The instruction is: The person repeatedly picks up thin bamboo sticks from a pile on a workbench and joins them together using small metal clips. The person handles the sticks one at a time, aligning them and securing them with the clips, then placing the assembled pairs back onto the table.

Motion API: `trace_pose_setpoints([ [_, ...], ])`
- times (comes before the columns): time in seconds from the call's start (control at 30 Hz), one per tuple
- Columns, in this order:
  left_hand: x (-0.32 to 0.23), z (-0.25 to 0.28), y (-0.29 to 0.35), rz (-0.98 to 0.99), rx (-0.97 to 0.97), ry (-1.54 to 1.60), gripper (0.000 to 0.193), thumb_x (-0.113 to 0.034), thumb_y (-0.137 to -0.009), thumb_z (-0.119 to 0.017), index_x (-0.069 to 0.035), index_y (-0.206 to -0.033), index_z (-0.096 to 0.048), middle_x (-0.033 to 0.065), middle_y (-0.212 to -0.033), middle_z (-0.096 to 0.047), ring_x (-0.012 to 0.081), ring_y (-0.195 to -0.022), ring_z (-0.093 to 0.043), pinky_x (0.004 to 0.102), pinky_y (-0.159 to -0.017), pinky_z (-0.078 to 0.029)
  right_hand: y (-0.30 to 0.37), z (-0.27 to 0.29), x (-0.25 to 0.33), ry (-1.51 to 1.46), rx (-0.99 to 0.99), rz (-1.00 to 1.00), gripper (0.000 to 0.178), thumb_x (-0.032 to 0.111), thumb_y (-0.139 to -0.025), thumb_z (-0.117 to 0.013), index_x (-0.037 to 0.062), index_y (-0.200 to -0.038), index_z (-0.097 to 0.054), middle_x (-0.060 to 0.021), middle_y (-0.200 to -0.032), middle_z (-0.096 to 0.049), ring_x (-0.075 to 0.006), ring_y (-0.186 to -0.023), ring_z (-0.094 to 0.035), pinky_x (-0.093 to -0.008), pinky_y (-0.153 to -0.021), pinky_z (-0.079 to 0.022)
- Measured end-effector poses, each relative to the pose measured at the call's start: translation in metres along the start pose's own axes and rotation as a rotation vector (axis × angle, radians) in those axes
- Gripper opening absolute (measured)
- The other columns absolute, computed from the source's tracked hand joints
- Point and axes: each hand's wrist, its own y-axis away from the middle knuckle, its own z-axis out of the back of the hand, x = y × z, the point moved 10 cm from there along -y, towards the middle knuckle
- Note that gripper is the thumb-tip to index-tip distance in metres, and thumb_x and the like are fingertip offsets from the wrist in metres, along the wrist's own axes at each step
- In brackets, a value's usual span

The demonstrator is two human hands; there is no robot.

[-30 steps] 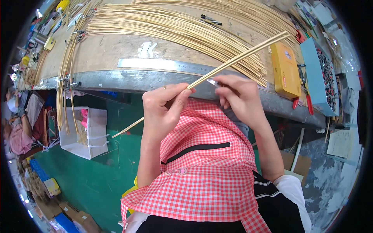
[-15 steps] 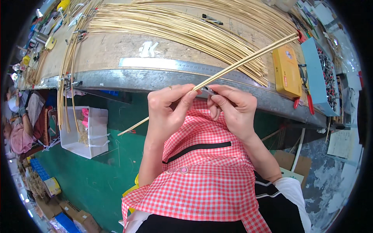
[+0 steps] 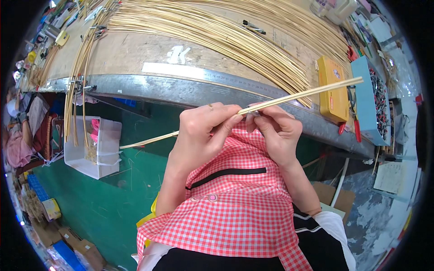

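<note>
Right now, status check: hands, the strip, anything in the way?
Left hand and right hand both pinch the bamboo strip above the checked apron. Strip slants up-right over the workbench edge. Nothing blocking.

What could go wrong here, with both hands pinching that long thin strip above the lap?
1. The strip is long and thin, held only near its middle by the left hand and right hand; it might bend or snap.
2. Its far end reaches over the yellow box and the blue tray; a swing could knock them.
3. Bare fingertips on its edge could catch a splinter.
</note>
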Motion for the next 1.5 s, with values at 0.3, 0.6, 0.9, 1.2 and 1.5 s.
trace_pose_setpoints([
  [0.3,-0.018,-0.002,0.003,-0.126,0.049,-0.111,0.025,-0.003,-0.073,-0.071,-0.002,-0.098,-0.067,0.0098,-0.067,-0.058,0.0208,-0.056,-0.057,0.0306,-0.050,-0.043,-0.011,0.009,0.027,-0.009,0.055,0.129,0.028,-0.001,-0.078,-0.067,-0.0054,-0.106,-0.065,-0.0157,-0.102,-0.062,-0.0207,-0.092,-0.059,-0.0270,-0.076,-0.048],
  [0.6,-0.022,0.003,0.002,-0.117,0.011,-0.078,0.027,-0.001,-0.071,-0.073,-0.003,-0.098,-0.068,0.0097,-0.073,-0.065,0.0187,-0.060,-0.061,0.0280,-0.052,-0.046,-0.013,0.034,0.028,-0.191,-0.038,0.050,0.015,0.006,-0.083,-0.067,-0.0076,-0.090,-0.067,-0.0134,-0.079,-0.063,-0.0151,-0.065,-0.059,-0.0226,-0.058,-0.047],
  [0.9,-0.018,-0.002,0.003,-0.134,-0.029,-0.024,0.017,0.004,-0.068,-0.073,-0.002,-0.084,-0.069,0.0101,-0.075,-0.068,0.0191,-0.064,-0.066,0.0259,-0.055,-0.050,-0.011,0.034,0.042,-0.046,-0.064,0.125,0.012,0.004,-0.085,-0.065,-0.0081,-0.087,-0.066,-0.0132,-0.079,-0.064,-0.0137,-0.064,-0.060,-0.0230,-0.058,-0.049],
  [1.2,-0.003,0.023,-0.002,-0.010,0.022,-0.024,0.018,0.000,-0.074,-0.069,-0.001,-0.092,-0.069,0.0116,-0.081,-0.069,0.0198,-0.071,-0.067,0.0278,-0.062,-0.051,-0.013,0.061,0.040,-0.072,-0.264,0.080,0.012,0.006,-0.088,-0.062,-0.0052,-0.091,-0.066,-0.0096,-0.078,-0.065,-0.0118,-0.062,-0.060,-0.0230,-0.055,-0.049],
  [1.5,0.063,0.185,0.045,0.309,-0.349,-0.509,0.023,-0.006,-0.093,-0.051,0.002,-0.111,-0.063,0.0105,-0.104,-0.067,0.0177,-0.099,-0.062,0.0293,-0.088,-0.045,-0.012,0.235,0.075,-0.257,-0.502,0.200,0.017,0.014,-0.093,-0.055,-0.0027,-0.097,-0.057,-0.0047,-0.079,-0.056,-0.0102,-0.065,-0.049,-0.0232,-0.057,-0.042],
])
